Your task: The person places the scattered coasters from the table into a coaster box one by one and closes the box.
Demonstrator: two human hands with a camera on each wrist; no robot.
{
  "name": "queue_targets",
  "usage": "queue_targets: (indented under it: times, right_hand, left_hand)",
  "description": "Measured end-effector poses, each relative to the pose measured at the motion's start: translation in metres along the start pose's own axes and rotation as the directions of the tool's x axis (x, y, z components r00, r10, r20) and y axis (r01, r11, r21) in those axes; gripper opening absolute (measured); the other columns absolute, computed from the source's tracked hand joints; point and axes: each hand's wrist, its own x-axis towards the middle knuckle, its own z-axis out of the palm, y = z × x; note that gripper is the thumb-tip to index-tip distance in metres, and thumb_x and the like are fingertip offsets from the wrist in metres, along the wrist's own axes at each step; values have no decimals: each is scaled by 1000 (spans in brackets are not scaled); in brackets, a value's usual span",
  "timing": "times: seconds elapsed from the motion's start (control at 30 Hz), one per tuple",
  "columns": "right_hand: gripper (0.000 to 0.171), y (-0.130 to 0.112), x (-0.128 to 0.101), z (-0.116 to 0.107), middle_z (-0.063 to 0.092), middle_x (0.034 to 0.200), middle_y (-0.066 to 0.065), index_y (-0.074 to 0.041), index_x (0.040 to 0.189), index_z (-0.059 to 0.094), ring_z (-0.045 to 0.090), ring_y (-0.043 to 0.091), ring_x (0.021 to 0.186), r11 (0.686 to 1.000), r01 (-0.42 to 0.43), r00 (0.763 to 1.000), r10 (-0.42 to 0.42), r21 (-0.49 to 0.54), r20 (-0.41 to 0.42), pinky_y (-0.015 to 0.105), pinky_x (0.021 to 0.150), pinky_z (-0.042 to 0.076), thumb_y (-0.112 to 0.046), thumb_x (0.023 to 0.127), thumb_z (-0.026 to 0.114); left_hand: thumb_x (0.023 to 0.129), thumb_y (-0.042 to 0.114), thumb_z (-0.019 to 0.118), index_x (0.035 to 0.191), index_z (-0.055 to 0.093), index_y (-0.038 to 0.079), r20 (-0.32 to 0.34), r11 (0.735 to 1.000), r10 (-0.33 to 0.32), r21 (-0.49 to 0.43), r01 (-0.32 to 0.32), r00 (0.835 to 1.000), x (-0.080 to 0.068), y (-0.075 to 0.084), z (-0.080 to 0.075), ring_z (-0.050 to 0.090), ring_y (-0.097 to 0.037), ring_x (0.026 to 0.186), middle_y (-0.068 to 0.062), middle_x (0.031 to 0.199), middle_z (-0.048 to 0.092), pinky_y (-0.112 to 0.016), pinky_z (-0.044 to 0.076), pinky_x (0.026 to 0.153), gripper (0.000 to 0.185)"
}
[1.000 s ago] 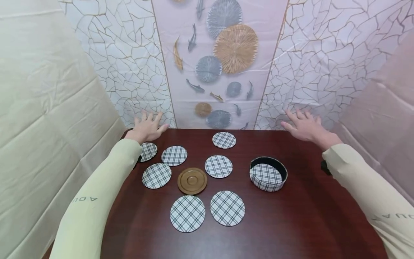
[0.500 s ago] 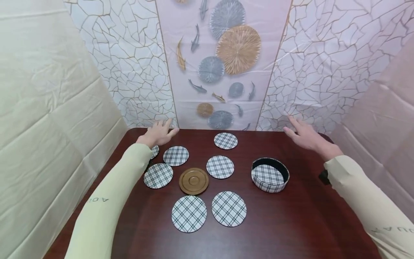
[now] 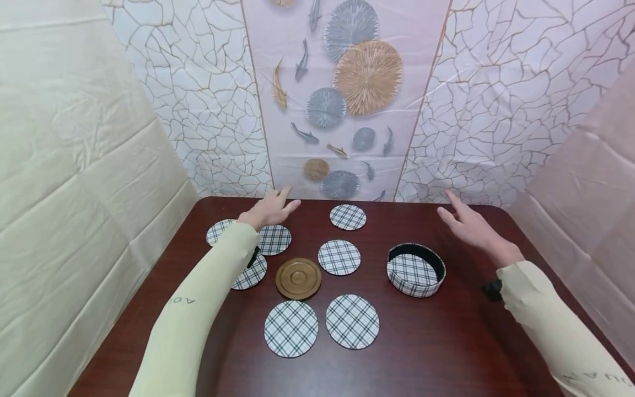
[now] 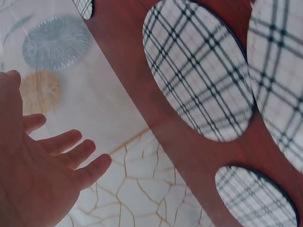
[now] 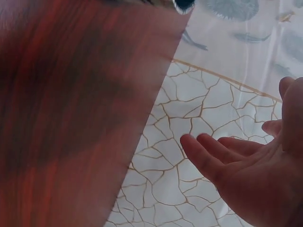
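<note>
Several round plaid coasters lie on a dark red table (image 3: 446, 342), among them one at the back (image 3: 348, 216), one in the middle (image 3: 339, 257) and two at the front (image 3: 291, 328) (image 3: 353, 321). A brown wooden disc (image 3: 298, 278) sits between them. My left hand (image 3: 272, 209) hovers open, fingers straight, over the back-left coaster (image 3: 275, 241) and holds nothing; its palm (image 4: 42, 179) shows in the left wrist view above the coasters (image 4: 199, 71). Empty too, my right hand (image 3: 467, 223) is open behind a round plaid box (image 3: 415, 275); the right wrist view shows its spread fingers (image 5: 213, 153).
Another coaster (image 3: 218, 231) lies at the far left, and one (image 3: 252, 274) is partly hidden under my left sleeve. The plaid box holds a plaid disc inside. Patterned sheets wall the table at the back and on both sides.
My left hand has moved right along the back edge, uncovering the far-left coaster. My right hand has drawn back a little from the back wall. Nothing on the table has moved.
</note>
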Motion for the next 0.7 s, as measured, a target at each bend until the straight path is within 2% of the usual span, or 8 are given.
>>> queue_targets:
  times: [0.13,0.2,0.3,0.47,0.6,0.7]
  right_hand:
    - [73,-2,-12,6,26,155,32,-25,159,-2,50,52,124,997,-7,1000,7,71,1,64,100,40,-52,103,36]
    - [71,-2,-18,10,32,151,33,-29,159,1,55,51,119,994,-7,1000,7,113,0,58,92,49,-50,103,39]
    - [68,-4,-26,18,36,149,32,-32,158,4,61,48,110,987,-2,1000,1,164,9,52,81,56,-47,103,42]
    - [65,-7,-33,29,42,145,31,-28,159,13,60,46,113,976,25,999,-29,214,17,49,78,57,-42,104,44]
    - [60,-6,-38,34,48,142,30,-18,157,24,60,44,115,972,51,998,-57,229,18,46,79,58,-38,104,46]
    - [57,-4,-41,37,50,141,29,-13,154,31,61,43,113,965,70,997,-78,254,24,43,78,59,-35,104,47]
  left_hand:
    - [102,59,28,158,13,15,18,999,16,-29,-16,1000,5,10,9,22,-37,149,-20,161,23,-53,24,119,73]
    - [102,58,30,158,15,14,17,999,21,-43,-21,1000,9,17,13,22,-36,149,-19,161,23,-51,24,120,73]
    - [102,58,31,157,19,12,14,996,26,-85,-25,1000,15,25,18,21,-34,150,-17,161,24,-50,24,120,73]
    - [103,56,31,155,25,8,-3,982,36,-185,-36,999,22,36,29,25,-33,149,-16,159,29,-49,25,120,71]
    - [103,56,32,153,27,7,-15,967,37,-252,-40,999,27,44,40,37,-31,143,-17,155,37,-47,33,116,71]
    - [102,54,37,152,30,8,-30,953,0,-304,-9,1000,29,49,48,45,-30,137,-19,150,43,-46,39,111,68]
